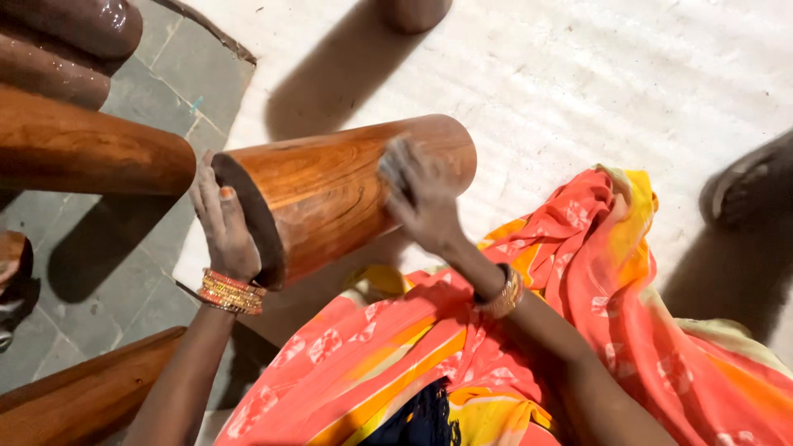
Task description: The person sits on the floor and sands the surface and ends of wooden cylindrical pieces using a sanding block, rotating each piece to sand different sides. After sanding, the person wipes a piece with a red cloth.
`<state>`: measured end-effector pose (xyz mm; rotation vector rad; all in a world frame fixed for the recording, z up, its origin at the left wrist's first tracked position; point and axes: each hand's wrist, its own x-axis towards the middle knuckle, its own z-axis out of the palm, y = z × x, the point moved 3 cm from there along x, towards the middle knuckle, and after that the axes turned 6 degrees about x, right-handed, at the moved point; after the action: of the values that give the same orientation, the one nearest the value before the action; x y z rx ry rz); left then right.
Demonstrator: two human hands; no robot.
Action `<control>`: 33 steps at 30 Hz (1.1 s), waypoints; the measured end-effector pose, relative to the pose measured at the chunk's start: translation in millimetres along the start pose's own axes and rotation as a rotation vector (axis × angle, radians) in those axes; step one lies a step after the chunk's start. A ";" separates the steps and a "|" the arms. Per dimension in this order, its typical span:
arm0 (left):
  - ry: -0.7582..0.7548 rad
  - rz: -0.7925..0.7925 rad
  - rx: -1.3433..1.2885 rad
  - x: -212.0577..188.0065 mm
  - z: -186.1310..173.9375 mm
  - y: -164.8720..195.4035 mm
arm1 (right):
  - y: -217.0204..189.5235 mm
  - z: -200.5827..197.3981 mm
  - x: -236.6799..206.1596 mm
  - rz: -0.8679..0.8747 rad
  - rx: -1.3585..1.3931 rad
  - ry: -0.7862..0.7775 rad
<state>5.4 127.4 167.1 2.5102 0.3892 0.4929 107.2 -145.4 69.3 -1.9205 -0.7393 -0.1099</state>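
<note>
Both hands (223, 227) grip wooden drum (347, 186)

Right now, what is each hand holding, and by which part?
The left hand steadies the wooden drum shell at the rim of its open end. The right hand presses a small grey pad against the shell's side.
</note>
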 end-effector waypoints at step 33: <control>0.040 -0.057 -0.067 -21.7 -0.8 -20.4 | 32.7 -7.2 5.4 0.131 -0.209 0.016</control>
<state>-17.8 136.2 150.6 2.4209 0.4516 0.5261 130.9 -158.4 48.7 -2.1593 -0.6085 -0.1258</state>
